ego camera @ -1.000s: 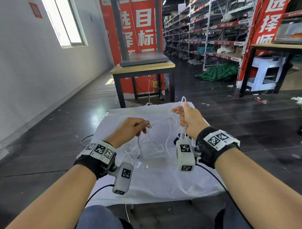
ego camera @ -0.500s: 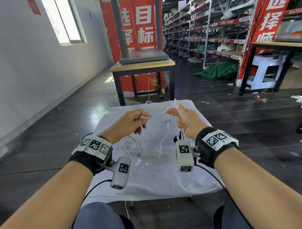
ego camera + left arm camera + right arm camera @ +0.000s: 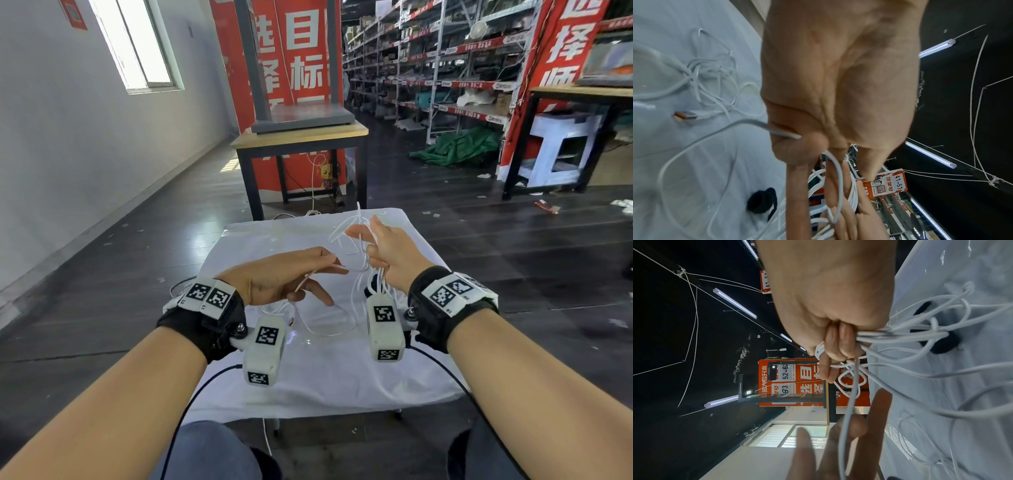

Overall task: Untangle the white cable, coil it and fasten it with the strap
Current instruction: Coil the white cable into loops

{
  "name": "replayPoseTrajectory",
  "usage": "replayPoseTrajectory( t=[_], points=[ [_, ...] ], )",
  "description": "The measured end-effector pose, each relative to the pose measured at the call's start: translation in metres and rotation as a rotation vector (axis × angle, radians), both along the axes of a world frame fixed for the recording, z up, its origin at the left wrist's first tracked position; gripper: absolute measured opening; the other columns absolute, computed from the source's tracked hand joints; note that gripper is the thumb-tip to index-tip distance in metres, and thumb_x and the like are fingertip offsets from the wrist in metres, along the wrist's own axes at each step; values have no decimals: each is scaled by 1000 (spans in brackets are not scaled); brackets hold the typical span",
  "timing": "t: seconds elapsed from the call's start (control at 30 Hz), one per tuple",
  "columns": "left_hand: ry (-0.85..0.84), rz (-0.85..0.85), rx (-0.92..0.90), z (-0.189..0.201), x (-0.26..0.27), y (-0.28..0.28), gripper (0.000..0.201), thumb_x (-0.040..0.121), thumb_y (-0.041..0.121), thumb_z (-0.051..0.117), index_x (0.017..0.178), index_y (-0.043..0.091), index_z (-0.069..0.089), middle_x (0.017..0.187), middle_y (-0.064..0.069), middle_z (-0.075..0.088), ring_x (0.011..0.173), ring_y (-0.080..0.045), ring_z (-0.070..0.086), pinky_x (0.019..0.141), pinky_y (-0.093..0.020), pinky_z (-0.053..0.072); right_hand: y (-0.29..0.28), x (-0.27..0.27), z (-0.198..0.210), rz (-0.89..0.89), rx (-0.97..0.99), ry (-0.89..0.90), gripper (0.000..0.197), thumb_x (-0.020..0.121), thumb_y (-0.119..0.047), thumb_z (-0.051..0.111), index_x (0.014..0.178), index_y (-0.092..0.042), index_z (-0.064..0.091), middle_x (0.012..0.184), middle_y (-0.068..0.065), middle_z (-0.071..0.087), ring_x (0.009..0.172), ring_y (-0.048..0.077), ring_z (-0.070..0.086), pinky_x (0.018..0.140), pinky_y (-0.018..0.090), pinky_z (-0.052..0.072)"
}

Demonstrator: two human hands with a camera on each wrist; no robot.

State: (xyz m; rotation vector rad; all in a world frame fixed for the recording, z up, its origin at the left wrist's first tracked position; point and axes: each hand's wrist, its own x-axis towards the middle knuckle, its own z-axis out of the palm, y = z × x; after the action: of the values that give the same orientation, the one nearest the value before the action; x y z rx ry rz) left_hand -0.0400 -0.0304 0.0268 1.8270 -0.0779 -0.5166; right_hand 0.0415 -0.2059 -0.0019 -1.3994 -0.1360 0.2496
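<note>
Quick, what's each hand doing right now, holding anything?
Left hand: fingers pinch one strand of the white cable.
Right hand: fingers curled around a bunch of cable loops.

From my feed, a white plastered wall (image 3: 61, 144) fills the left of the frame, with a bright daylit window (image 3: 137, 44) at upper left. The dark glossy plank floor (image 3: 137, 274) reflects that light. Top centre stands a wooden-topped table on black metal legs (image 3: 301, 137), backed by red banners with white characters (image 3: 294, 51). Long metal storage shelves (image 3: 445, 68) recede at upper right, a crumpled green tarp (image 3: 459, 147) beneath them, beside a white plastic stool (image 3: 561, 150).
</note>
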Motion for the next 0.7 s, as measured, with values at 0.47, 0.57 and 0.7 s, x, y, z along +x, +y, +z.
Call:
replayPoseTrajectory(
  t=[0.47, 0.57, 0.7],
  points=[
    [54, 19, -87, -17, 4, -12, 26, 100, 15, 46, 125, 8, 53, 96, -3, 70, 67, -10, 62, 49, -14, 42, 1, 2, 4, 54, 67, -30, 44, 104, -32, 29, 87, -9, 61, 113, 5, 67, 35, 5, 19, 35, 15, 18],
    [14, 3, -5, -17, 5, -9, 16, 97, 9, 52, 110, 10, 60, 79, 1, 60, 60, -8, 56, 52, -15, 44, -1, 2, 4, 46, 71, -17, 43, 104, -33, 29, 88, -8, 61, 110, 4, 68, 35, 5, 20, 35, 15, 18],
    [-125, 262, 233, -19, 14, 3, 15, 89, 8, 65, 85, 11, 51, 77, -3, 53, 53, -9, 58, 58, -21, 54, -2, 4, 3, -35, 97, 12, 42, 105, -31, 30, 87, -8, 61, 102, 4, 68, 33, 5, 19, 35, 16, 18]
  ],
)
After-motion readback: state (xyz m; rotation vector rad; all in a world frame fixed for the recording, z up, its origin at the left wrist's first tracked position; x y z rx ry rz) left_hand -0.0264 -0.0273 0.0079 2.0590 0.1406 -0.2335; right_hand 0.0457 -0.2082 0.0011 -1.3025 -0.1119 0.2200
